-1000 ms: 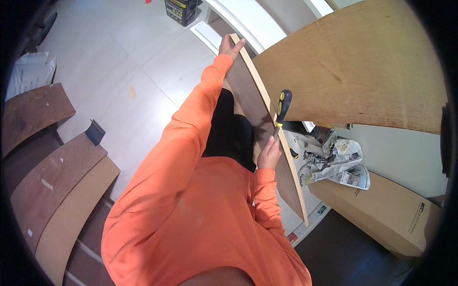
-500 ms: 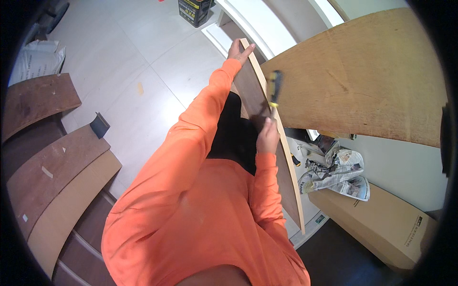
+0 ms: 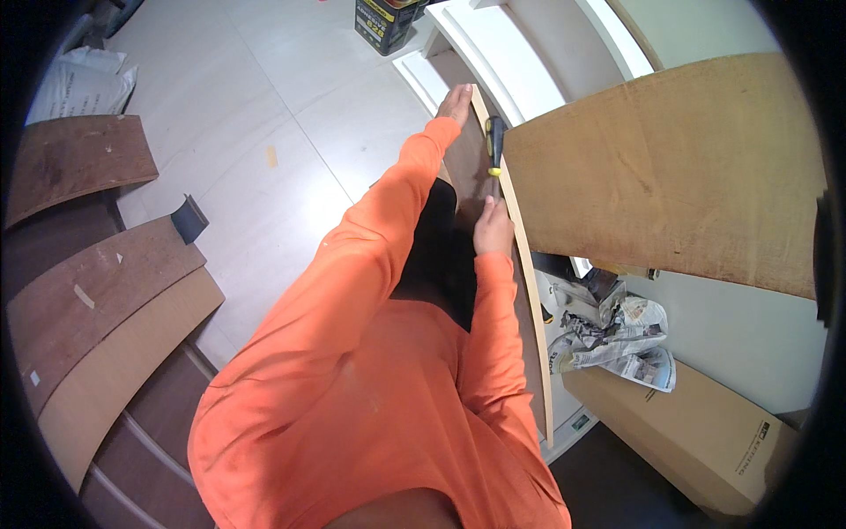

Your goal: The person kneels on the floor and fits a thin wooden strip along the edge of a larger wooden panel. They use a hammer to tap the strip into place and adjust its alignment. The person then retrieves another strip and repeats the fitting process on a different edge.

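Observation:
A long brown board [image 3: 533,348] with a pale wooden edge stands on its side before me, slanting from upper middle to lower right. My left hand [image 3: 456,104] is closed over its far end. My right hand [image 3: 494,227] is closed round the metal shaft of a hand tool [image 3: 494,145], whose black-and-yellow handle points away from me. The handle lies close against the board's pale edge; I cannot tell whether it touches. The tool's tip is hidden in my fist, so screwdriver or chisel is unclear.
A large wooden panel [image 3: 661,172] stands at right, beside a white shelf unit [image 3: 502,53]. Crumpled newspaper [image 3: 630,331] lies by a cardboard box [image 3: 683,432]. Curved brown panels [image 3: 106,282] fill the left side. A black can [image 3: 383,25] stands on the tiled floor.
The tool's handle, blurred earlier, has swung left and is now sharp against the board's edge. My right hand has shifted slightly farther away. My left hand still grips the board's far end.

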